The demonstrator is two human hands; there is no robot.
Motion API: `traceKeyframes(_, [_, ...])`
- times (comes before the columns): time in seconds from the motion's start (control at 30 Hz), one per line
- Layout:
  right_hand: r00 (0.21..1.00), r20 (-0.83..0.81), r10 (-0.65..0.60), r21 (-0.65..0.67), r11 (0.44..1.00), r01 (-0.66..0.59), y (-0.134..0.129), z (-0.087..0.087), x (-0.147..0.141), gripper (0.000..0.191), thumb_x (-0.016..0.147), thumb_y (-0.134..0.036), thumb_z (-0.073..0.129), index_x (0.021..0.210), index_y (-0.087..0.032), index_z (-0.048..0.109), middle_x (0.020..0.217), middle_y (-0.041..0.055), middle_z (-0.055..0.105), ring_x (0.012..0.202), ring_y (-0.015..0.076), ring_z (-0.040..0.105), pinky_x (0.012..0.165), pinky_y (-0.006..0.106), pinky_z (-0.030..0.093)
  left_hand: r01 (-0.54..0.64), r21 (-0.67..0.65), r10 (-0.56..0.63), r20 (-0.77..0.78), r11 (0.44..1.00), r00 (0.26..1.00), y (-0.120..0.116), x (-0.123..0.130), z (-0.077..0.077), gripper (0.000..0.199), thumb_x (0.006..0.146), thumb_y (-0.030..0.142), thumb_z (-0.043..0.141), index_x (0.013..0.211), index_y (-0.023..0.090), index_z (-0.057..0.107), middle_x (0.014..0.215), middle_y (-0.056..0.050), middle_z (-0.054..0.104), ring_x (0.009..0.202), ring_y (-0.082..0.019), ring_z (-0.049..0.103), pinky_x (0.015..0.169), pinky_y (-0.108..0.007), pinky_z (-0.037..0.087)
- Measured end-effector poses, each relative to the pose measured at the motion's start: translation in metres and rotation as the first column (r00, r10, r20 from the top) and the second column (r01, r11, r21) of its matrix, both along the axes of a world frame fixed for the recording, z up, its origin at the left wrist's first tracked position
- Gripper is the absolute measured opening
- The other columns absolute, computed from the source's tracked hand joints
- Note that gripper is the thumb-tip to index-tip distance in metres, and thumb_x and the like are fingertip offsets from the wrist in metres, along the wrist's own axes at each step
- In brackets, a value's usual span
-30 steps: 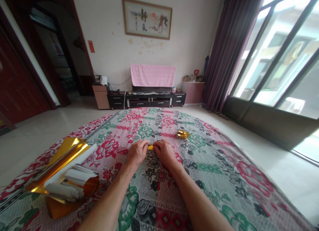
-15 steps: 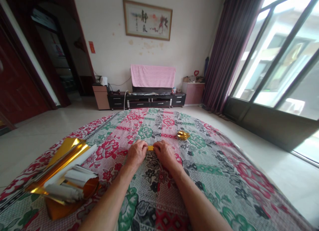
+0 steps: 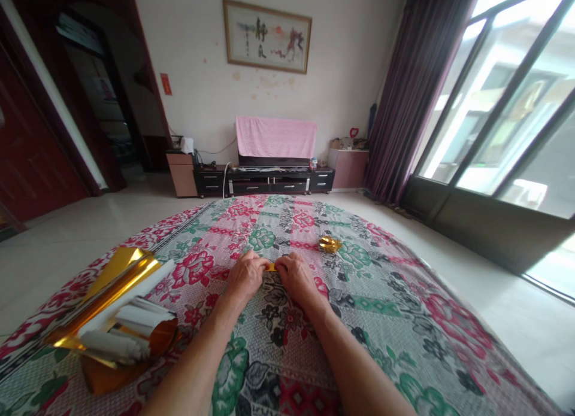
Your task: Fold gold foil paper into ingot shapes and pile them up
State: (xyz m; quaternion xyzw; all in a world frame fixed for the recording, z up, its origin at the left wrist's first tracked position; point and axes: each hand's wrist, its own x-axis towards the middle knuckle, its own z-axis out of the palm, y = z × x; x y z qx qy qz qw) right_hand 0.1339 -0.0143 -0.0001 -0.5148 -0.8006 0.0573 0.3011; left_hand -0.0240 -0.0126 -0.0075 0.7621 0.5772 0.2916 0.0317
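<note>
Framed picture (image 3: 268,36) on wall (image 3: 188,39); pink cloth (image 3: 276,136) above black cabinet (image 3: 252,187); purple curtain (image 3: 415,87).

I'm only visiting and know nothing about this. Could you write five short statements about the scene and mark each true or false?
1. The left hand and the right hand hold the same small gold piece. True.
2. The flowered cloth is plain white. False: it has red, green and dark flowers.
3. A gold bundle lies on the cloth, apart from both hands. True.
4. Nothing lies left of the left arm. False: gold sheets and white pieces lie there.
5. The framed picture stands on the floor. False: it hangs on the wall.
</note>
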Motion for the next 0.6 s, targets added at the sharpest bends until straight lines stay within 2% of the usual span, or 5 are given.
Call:
traceKeyframes(0.33, [1.000,-0.008,-0.025,-0.010,1.000,0.025,-0.0018,-0.0003,-0.0014,0.024,0.086,-0.021,0.043,0.082,-0.020,0.066,0.076,0.0037,0.059,0.075,0.0127,0.053,0.070,0.019,0.035,0.004,-0.001,-0.004,0.029,1.000,1.000,0.0055,-0.0069,-0.0059,0.024,0.081,0.020,0.049,0.086,0.027,0.071,0.082,-0.004,0.056,0.080,-0.015,0.052,0.078,-0.027,0.040])
traceKeyframes(0.5, [0.999,-0.011,-0.042,0.013,0.999,0.042,-0.0009,-0.0009,-0.0021,0.024,0.085,-0.020,0.043,0.082,-0.020,0.066,0.076,0.0037,0.059,0.075,0.0127,0.054,0.070,0.020,0.036,-0.034,-0.030,0.035,0.021,0.999,0.999,0.0055,-0.0046,-0.0059,0.027,0.078,0.013,0.047,0.084,0.026,0.071,0.084,-0.004,0.057,0.082,-0.015,0.052,0.080,-0.026,0.040])
traceKeyframes(0.6, [0.999,-0.011,-0.051,0.022,0.998,0.052,-0.0004,-0.0009,-0.0030,0.023,0.084,-0.019,0.044,0.081,-0.019,0.066,0.076,0.0038,0.059,0.076,0.0129,0.054,0.071,0.020,0.036,-0.070,-0.013,0.070,0.015,0.997,0.997,0.0027,-0.0008,-0.0036,0.021,0.077,0.020,0.052,0.083,0.026,0.071,0.083,-0.004,0.056,0.082,-0.015,0.052,0.080,-0.027,0.040])
